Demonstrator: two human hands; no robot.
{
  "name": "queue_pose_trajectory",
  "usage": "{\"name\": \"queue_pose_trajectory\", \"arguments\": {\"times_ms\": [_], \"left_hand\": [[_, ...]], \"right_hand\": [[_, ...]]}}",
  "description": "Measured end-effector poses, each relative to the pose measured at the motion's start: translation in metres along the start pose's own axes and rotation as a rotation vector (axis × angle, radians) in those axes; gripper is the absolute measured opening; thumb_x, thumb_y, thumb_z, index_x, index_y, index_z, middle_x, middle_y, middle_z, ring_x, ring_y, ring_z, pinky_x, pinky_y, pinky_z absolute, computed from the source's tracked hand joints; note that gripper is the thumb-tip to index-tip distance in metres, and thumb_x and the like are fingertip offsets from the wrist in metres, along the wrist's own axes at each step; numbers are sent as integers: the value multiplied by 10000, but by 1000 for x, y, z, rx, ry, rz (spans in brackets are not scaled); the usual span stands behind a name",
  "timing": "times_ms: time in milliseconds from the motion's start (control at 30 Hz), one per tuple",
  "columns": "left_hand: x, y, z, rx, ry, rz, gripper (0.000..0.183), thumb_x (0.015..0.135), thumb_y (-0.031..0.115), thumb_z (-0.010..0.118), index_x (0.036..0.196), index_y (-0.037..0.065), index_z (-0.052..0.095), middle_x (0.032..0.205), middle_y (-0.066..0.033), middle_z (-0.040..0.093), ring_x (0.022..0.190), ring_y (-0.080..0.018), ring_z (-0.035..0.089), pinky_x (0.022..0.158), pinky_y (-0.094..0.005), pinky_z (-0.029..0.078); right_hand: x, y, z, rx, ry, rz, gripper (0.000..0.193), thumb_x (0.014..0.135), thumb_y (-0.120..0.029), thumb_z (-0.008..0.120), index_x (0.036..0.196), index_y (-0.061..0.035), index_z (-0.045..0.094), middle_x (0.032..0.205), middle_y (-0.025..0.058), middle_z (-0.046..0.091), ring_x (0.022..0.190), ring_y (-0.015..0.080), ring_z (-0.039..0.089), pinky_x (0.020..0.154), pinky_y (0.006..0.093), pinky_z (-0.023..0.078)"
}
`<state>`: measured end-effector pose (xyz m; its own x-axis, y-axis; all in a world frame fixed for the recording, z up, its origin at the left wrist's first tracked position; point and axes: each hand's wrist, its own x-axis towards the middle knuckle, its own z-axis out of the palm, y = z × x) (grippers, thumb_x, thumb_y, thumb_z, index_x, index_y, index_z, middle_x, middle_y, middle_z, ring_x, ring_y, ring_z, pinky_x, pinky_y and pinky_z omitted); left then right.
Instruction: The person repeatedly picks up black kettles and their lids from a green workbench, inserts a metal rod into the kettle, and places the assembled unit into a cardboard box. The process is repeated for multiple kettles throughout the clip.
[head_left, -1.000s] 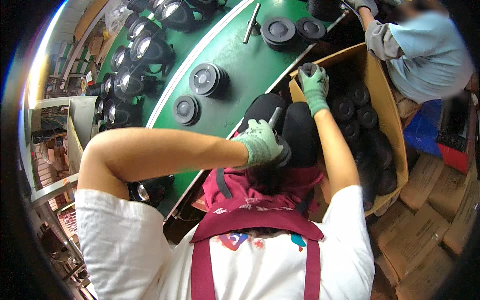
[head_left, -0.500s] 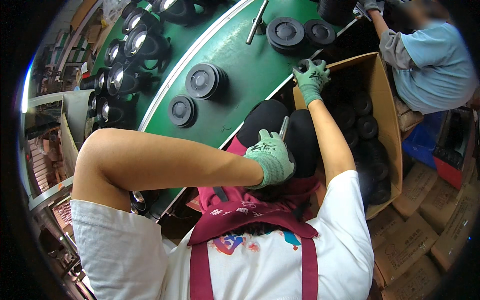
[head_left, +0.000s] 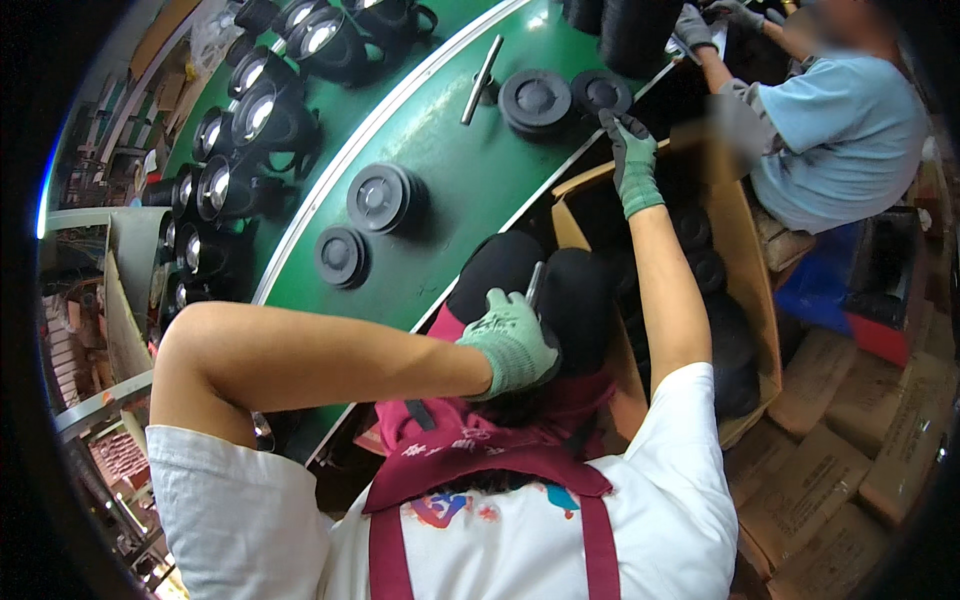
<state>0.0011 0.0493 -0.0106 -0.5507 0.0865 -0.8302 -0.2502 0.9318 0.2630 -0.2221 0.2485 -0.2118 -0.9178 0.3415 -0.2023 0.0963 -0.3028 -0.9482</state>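
My left hand [head_left: 512, 340], in a green-and-grey work glove, is closed round a metal rod [head_left: 536, 284] over my lap. Only the rod's upper end shows. My right hand [head_left: 634, 158], gloved alike, reaches forward over the cardboard box's far edge. Its fingers stretch to the near rim of a small round black disc [head_left: 602, 92] on the green table [head_left: 440, 215]; whether they grip it I cannot tell. Left of that disc stands a larger stack of black discs [head_left: 534, 100]. Two more stacks, one larger [head_left: 378, 198] and one smaller [head_left: 340, 256], sit closer to me.
A cardboard box [head_left: 757, 250] with black round parts stands at my right. A T-shaped metal tool [head_left: 482, 80] stands on the table. Black glossy pots [head_left: 262, 112] line the left side beyond a white rail. A co-worker [head_left: 840, 135] sits at far right, near stacked cartons [head_left: 805, 465].
My right hand has moved from above the box's edge to the small disc, its fingers now stretched forward. My left hand still holds the rod. The whole view has shifted slightly.
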Motion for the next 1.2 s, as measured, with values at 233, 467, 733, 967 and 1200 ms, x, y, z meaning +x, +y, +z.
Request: {"name": "queue_pose_trajectory", "arguments": {"times_ms": [233,467,733,967,1200], "left_hand": [[-3,3,-7,-7,-53,7,715,837,386,723,1281,-107,456,1313,-333,438,1113,-497,611,965,-513,516],[-11,4,-12,-56,-85,-36,607,868,301,646,1311,-67,456,1386,-296,406,1166,-479,602,986,-516,508],[-5,8,-11,-24,-77,9,604,855,298,662,1294,-70,471,1376,-304,414,1157,-480,608,969,-514,520],[-2,4,-2,5,-60,7,650,861,332,647,1335,-68,453,1402,-297,399,1175,-481,597,991,-507,510],[-5,0,0,-21,-30,15,646,860,339,643,1340,-51,457,1417,-293,388,1173,-482,599,998,-510,503]], "right_hand": [[84,-18,10,154,195,-99,227,796,-143,859,951,-6,766,963,56,743,826,166,660,785,327,557],[157,3,33,-349,362,-21,274,753,-222,891,880,-16,762,886,47,741,771,206,655,755,372,555],[192,11,-45,-678,257,73,464,832,-387,797,1032,26,730,930,75,720,817,191,621,757,367,497],[93,-48,-35,-336,-127,139,320,905,-351,749,1110,-105,745,996,-3,741,872,115,648,731,323,477],[111,-33,-34,-264,-285,74,227,885,-216,762,1104,-159,756,994,-69,742,808,69,640,688,271,466]]}}
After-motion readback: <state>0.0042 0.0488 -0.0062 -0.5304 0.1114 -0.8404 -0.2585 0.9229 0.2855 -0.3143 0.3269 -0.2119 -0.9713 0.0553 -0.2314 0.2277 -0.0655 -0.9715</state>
